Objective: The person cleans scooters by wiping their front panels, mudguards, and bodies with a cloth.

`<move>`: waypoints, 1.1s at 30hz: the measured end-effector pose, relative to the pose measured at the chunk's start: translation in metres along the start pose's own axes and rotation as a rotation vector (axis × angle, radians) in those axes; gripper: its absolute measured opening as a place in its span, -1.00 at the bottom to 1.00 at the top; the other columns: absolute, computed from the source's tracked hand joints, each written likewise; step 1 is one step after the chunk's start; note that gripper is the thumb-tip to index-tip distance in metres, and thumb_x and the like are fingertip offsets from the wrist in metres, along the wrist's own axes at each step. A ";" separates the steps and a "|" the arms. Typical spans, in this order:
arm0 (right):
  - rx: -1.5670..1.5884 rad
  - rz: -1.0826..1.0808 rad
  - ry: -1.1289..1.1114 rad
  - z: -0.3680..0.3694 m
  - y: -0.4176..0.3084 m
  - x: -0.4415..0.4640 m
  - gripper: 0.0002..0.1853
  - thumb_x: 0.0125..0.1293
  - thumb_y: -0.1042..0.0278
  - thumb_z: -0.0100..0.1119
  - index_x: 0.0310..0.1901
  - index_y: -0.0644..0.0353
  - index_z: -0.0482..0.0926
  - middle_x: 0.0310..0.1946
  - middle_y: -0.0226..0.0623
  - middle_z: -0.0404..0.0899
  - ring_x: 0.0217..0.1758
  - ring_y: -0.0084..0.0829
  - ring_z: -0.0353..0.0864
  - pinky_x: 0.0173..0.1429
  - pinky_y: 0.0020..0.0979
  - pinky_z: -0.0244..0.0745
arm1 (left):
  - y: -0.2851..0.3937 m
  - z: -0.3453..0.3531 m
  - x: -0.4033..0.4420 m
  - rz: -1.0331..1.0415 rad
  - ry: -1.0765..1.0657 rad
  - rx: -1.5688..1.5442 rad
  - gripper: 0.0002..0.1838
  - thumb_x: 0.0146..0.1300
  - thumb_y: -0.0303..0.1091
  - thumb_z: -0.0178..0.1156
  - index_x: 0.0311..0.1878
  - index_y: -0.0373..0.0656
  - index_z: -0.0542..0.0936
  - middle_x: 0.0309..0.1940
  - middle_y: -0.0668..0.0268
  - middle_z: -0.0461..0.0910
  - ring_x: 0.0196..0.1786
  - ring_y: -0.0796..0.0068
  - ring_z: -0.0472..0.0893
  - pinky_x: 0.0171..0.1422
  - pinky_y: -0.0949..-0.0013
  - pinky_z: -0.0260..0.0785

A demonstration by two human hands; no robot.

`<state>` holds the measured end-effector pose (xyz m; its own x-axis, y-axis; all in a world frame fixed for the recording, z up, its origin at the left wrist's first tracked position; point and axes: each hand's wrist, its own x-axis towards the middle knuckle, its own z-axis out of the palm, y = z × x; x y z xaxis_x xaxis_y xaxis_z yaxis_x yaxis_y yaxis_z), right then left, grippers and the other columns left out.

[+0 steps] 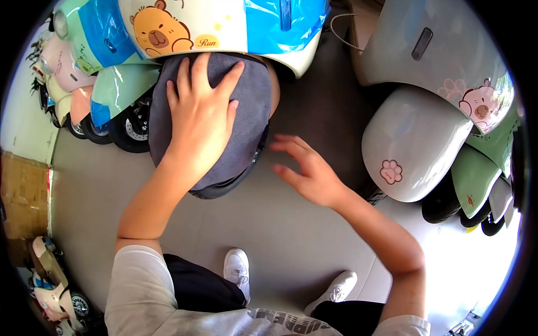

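My left hand (202, 106) lies spread on a dark grey cloth (249, 101) that covers the front fender of a scooter. Above it is that scooter's cream front panel (227, 28), with a cartoon bear, the word "Run" and blue film. The cloth hangs over the fender's lower end, where a black edge shows. To the right of the fender, my right hand (308, 168) is in the air with its fingers apart, holding nothing and not touching the cloth.
A grey scooter (414, 140) with a paw print stands at the right, green ones behind it. More scooters (120, 95) line the upper left. At the left are a cardboard box (25, 193) and a small vehicle (56, 291). Grey floor (168, 224) lies below.
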<state>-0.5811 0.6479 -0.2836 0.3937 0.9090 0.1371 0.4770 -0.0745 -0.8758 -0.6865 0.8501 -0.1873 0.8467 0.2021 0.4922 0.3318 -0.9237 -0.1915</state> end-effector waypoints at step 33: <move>-0.092 0.638 -0.471 0.020 0.135 -0.307 -0.81 0.38 0.28 0.21 -0.11 0.17 0.71 -0.18 -0.23 0.78 -0.10 -0.29 0.79 0.05 -0.26 0.68 | 0.014 0.029 -0.005 -0.019 0.099 0.121 -0.18 0.23 -0.02 0.43 0.56 0.22 0.38 0.57 -0.18 0.09 0.54 -0.41 0.15 0.47 -0.49 0.06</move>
<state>-0.6532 0.3672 -0.4534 0.2490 0.7558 -0.6056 0.3427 -0.6536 -0.6748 -0.6737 0.8453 -0.2175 0.7966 0.1808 0.5769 0.4003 -0.8728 -0.2792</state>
